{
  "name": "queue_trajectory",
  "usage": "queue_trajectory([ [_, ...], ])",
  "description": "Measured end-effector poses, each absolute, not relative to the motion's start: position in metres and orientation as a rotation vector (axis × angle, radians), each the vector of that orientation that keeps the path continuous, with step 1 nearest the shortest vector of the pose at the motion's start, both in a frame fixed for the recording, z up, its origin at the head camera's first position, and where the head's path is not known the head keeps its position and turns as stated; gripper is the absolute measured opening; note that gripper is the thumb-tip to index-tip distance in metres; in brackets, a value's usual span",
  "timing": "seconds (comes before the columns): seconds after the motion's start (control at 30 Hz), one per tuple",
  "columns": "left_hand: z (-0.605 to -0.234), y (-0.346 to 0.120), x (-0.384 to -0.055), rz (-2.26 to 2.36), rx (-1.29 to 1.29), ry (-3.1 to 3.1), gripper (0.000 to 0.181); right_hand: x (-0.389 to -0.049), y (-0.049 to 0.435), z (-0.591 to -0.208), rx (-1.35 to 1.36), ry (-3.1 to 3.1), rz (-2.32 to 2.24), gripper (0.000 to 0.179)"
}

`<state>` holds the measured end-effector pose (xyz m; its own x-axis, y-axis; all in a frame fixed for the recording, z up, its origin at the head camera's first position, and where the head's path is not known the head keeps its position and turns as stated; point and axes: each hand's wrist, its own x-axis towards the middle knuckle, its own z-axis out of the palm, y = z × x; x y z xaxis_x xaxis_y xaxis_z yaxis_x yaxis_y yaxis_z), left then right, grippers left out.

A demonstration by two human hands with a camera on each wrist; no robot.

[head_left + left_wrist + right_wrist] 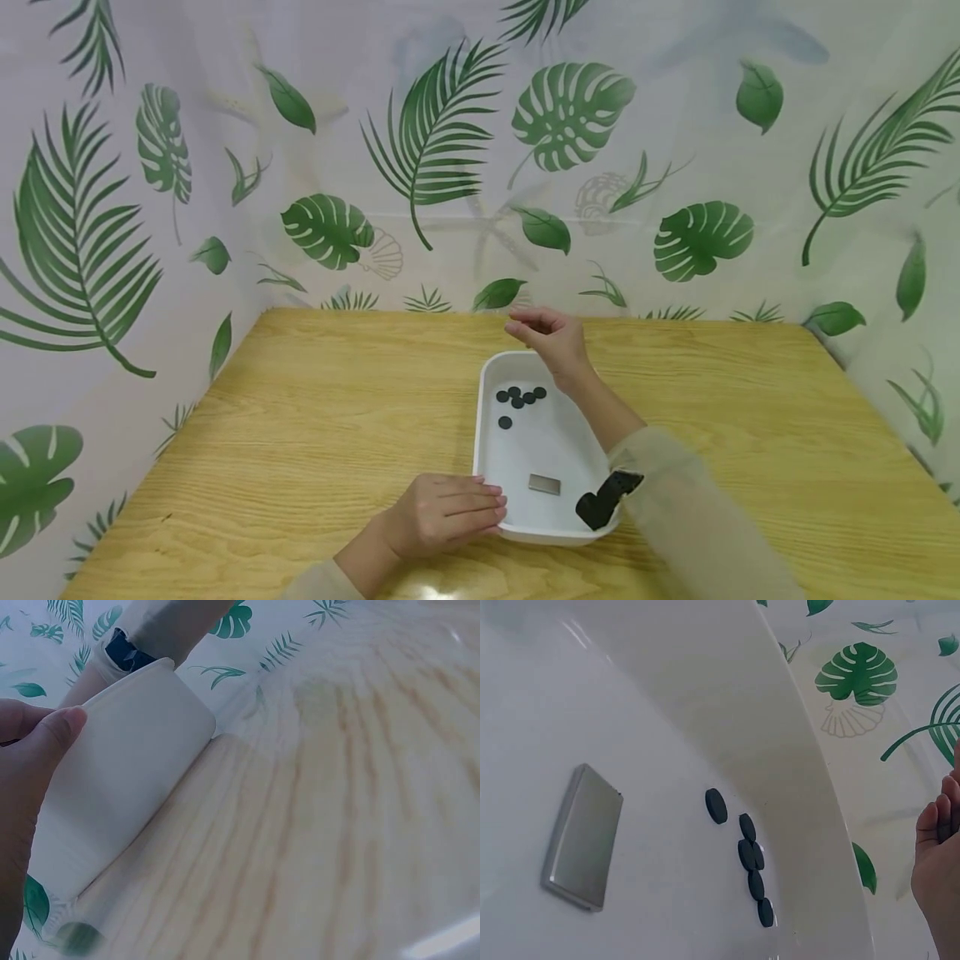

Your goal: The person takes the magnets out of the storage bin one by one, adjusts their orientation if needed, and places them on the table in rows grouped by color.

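A white tray holds several small black discs toward its far left and a silver rectangular metal bar nearer its front. My left hand grips the tray's near left corner, fingers over the rim; in the left wrist view the thumb lies against the outer wall. Above the tray's far end, my right hand is raised, thumb and fingers brought close together. I cannot tell whether anything small is between those fingertips. In the right wrist view, its curled fingers show at the right edge.
Under the tray is a wooden table. A leaf-patterned cloth rises behind it and along both sides. A black strap device on the right wrist overlaps the tray's near right corner.
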<state>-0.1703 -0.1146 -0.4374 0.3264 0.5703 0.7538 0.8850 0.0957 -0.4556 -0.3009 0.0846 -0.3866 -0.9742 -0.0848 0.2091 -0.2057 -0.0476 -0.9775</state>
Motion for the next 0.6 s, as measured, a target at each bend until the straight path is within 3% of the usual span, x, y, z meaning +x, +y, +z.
queue_trajectory([
  [0.37, -0.438, -0.115, -0.17, -0.387, -1.585, -1.371, 0.014, -0.304, 0.097, -0.403, 0.595, -2.445, 2.209, 0.036],
  [0.6, -0.44, -0.116, -0.17, -0.404, -1.588, -1.402, 0.014, -0.308, 0.102, -0.413, 0.61, -2.634, 2.128, 0.035],
])
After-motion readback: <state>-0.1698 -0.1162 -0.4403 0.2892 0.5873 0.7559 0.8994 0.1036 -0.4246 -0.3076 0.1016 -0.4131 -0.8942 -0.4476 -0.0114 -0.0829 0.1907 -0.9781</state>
